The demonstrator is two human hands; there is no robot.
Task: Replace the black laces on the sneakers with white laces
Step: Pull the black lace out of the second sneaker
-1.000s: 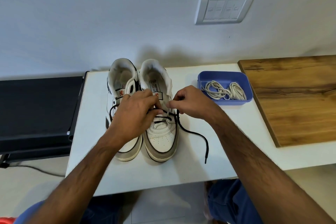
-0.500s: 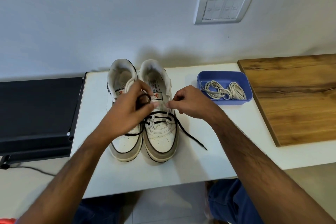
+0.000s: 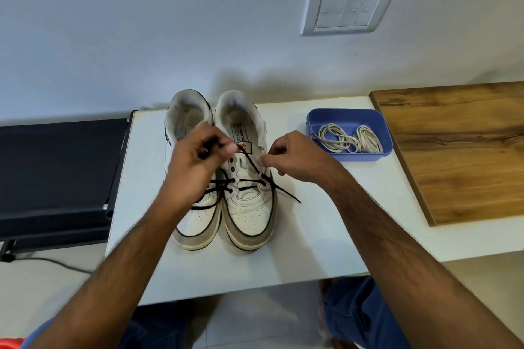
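Left hand (image 3: 195, 161) pinches the black lace (image 3: 251, 163) above the right-hand sneaker (image 3: 246, 178), mid-frame on the worktop (image 3: 312, 235); right hand (image 3: 295, 159) pinches its eyelet edge. That lace looks limp and light, best gripped near each eyelet. White laces (image 3: 348, 139) wait, upper right.

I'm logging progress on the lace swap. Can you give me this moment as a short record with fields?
left hand: pinches the black lace, pulled up from the right-side sneaker
right hand: grips that sneaker's eyelet edge
upper eyelets: already empty
lower eyelets: black lace still threaded
left-side sneaker: mostly hidden by the left arm
white laces: coiled in the blue tray, untouched
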